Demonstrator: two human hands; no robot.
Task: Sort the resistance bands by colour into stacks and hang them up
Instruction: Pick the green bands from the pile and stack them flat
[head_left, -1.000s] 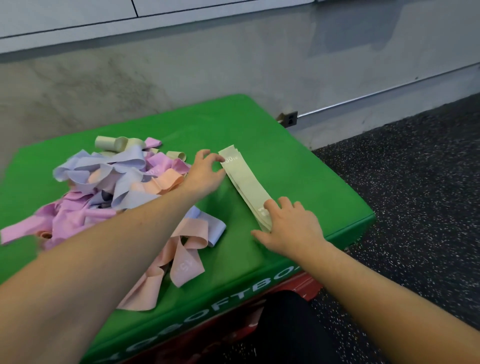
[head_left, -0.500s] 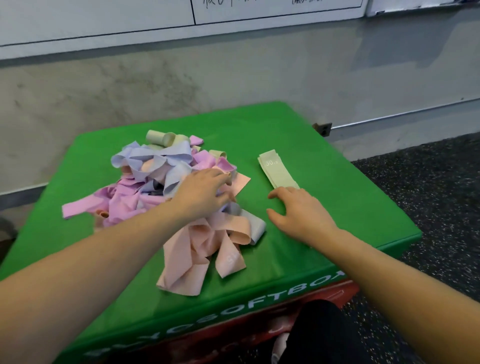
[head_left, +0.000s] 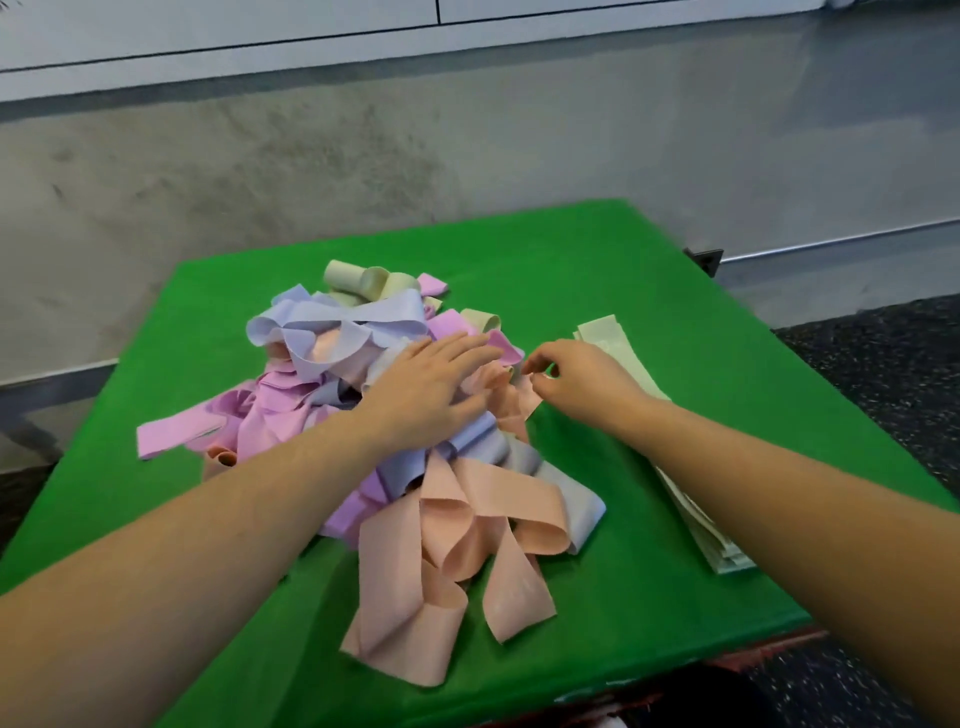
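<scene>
A tangled pile of resistance bands (head_left: 332, 332) in lilac, pink, peach and pale green lies in the middle of the green soft box (head_left: 623, 260). My left hand (head_left: 426, 384) rests flat on top of the pile with its fingers straight. My right hand (head_left: 576, 379) is at the pile's right edge, fingers curled, thumb and forefinger pinching the end of a peach band (head_left: 511, 400). A flat stack of pale green bands (head_left: 613, 338) lies along the box's right side, partly hidden under my right forearm.
The box's near edge carries white lettering over a red base (head_left: 769, 644). Dark speckled floor (head_left: 883, 374) lies to the right. A grey concrete wall (head_left: 467, 145) stands close behind the box, with a small socket (head_left: 704, 258) at its foot.
My right hand left the pale green stack and moved left to the pile, where it now pinches a peach band. My left hand slid further onto the pile. The camera moved closer.
</scene>
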